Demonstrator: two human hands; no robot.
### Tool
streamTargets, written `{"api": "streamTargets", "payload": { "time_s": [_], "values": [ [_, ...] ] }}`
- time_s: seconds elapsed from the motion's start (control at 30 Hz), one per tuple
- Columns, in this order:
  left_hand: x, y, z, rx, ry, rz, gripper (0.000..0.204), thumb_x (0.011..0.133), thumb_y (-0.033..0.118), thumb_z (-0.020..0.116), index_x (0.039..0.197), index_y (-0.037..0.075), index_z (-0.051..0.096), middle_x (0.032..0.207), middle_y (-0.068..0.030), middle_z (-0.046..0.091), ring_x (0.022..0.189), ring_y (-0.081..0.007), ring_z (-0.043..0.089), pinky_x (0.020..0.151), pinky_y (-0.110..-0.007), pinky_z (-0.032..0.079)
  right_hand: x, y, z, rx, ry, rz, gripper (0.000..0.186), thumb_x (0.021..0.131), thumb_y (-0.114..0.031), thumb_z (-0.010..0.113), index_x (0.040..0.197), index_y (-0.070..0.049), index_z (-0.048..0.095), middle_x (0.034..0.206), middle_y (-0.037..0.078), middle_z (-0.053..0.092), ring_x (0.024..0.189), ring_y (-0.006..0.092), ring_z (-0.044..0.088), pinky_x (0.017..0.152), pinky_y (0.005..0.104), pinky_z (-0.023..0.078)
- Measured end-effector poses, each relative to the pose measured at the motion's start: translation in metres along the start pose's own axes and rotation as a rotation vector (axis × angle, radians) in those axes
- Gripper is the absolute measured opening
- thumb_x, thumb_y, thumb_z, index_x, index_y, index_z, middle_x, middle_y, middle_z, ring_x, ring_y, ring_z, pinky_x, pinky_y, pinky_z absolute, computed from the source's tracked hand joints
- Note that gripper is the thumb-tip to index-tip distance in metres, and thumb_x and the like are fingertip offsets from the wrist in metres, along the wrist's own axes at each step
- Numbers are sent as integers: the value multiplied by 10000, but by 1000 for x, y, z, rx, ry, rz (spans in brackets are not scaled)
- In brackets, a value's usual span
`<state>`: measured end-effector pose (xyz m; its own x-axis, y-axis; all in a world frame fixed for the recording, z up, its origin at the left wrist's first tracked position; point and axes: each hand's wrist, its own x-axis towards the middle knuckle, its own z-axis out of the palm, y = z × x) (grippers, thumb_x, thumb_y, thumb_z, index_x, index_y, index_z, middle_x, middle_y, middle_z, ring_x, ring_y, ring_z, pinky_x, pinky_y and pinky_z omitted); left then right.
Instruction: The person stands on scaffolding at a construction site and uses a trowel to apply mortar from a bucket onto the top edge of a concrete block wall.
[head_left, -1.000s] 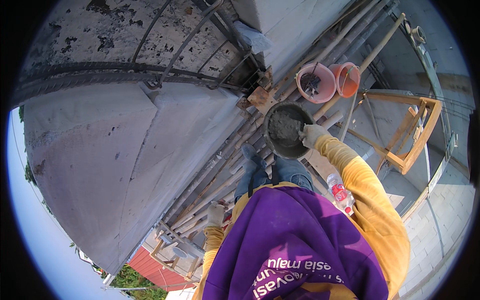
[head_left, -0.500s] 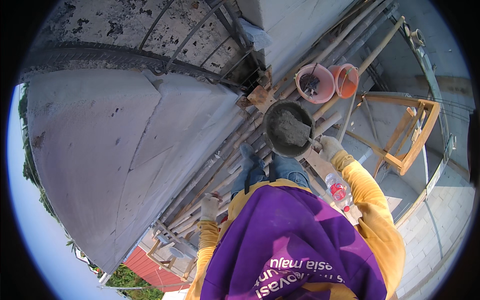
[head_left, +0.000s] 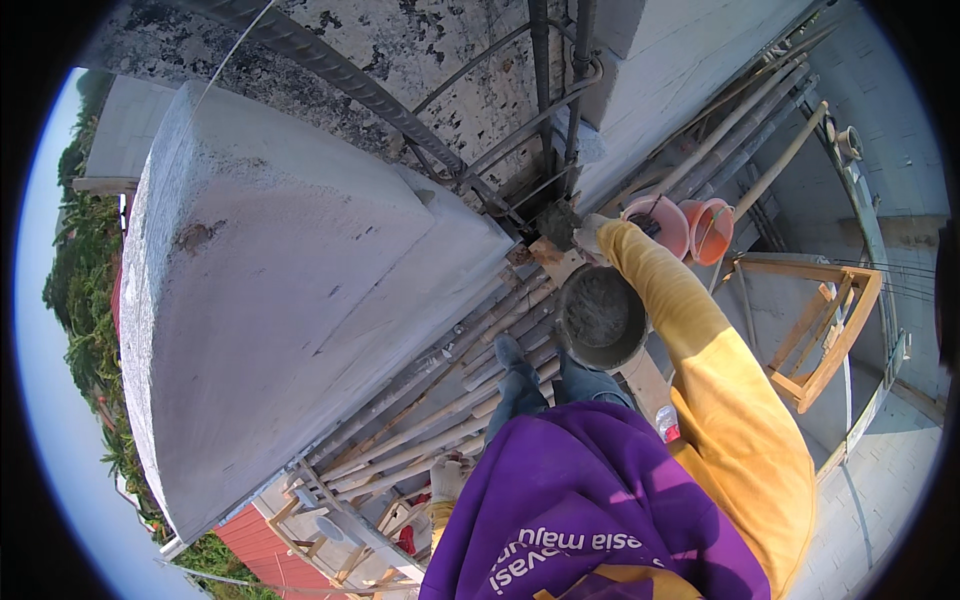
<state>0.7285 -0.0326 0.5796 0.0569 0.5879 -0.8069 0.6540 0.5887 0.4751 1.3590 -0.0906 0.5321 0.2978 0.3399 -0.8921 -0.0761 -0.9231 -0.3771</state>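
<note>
My gloved right hand is stretched forward, closed round the handle of a trowel. Grey mortar covers the trowel's blade, held by the steel bars at the corner between the pale walls. Below that hand stands a round dark bucket with wet grey mortar inside. My gloved left hand hangs low at my side above the poles. Its fingers look curled, and whatever they may hold is too small to make out.
I stand on bamboo poles laid as a platform. Beyond the bucket are a pink pail and an orange pail. A wooden frame stands at right. A pale block wall rises at left; ribbed steel bars cross ahead.
My right hand has lifted the trowel with mortar out of the bucket and carried it forward to the corner. My left hand sits lower in view. My view has shifted.
</note>
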Motion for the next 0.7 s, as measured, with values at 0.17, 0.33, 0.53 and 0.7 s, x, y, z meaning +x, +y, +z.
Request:
{"api": "streamTargets", "payload": {
  "time_s": [0.17,0.33,0.53,0.7],
  "values": [
    [-17,-18,-3,44,0,-78,227,997,189,559,1011,-14,660,837,-110,715,713,-178,667,639,-297,484,85,19,-13,-948,118,-659,367,978,-318,499,931,-32,724,944,125,729,895,309,695,843,399,546],
    [-9,-42,6,31,-41,-115,236,1001,201,561,1011,-14,660,835,-110,715,708,-177,665,635,-298,484,8,28,-18,-263,-70,-297,320,995,-294,507,937,-41,694,686,102,667,627,272,681,608,382,548],
    [59,-34,12,14,-177,-81,248,1007,215,563,1012,-14,659,832,-111,715,702,-176,663,630,-299,484,-151,105,13,-232,397,-463,207,937,-143,528,1016,-4,661,712,172,641,691,399,649,697,435,539],
    [91,40,18,81,-147,73,197,975,132,513,1015,-21,630,797,-124,681,657,-206,655,600,-318,522,-199,175,108,-603,692,-572,541,855,-113,555,1392,-89,491,1177,181,640,983,380,659,827,481,551]
  ]
}}
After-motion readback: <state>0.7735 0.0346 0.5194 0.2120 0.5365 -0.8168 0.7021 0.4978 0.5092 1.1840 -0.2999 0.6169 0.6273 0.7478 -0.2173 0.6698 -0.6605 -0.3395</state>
